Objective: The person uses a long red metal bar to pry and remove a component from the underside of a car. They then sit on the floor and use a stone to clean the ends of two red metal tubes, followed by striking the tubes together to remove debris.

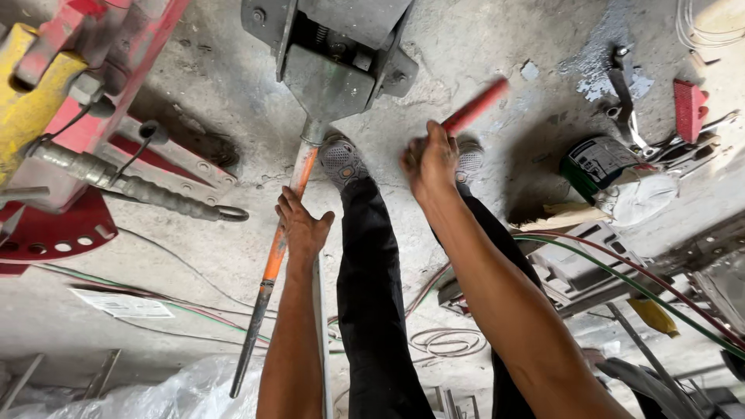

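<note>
My left hand (301,226) rests on a long metal rod with an orange middle section (273,260), which runs down from a grey metal machine head (330,54) at the top. My right hand (429,161) is raised and closed around a red-handled tool (475,107), whose far end is blurred. Both forearms reach in from the bottom. My legs in black trousers (372,271) and grey shoes (341,159) stand on the concrete floor between the hands.
A red and yellow machine (54,116) with a grey hooked bar (155,190) fills the left. Tools, a green-white canister (601,163) and a red block (688,109) lie at right. Green and red hoses (621,271) cross the lower right; clear plastic (155,396) lies below.
</note>
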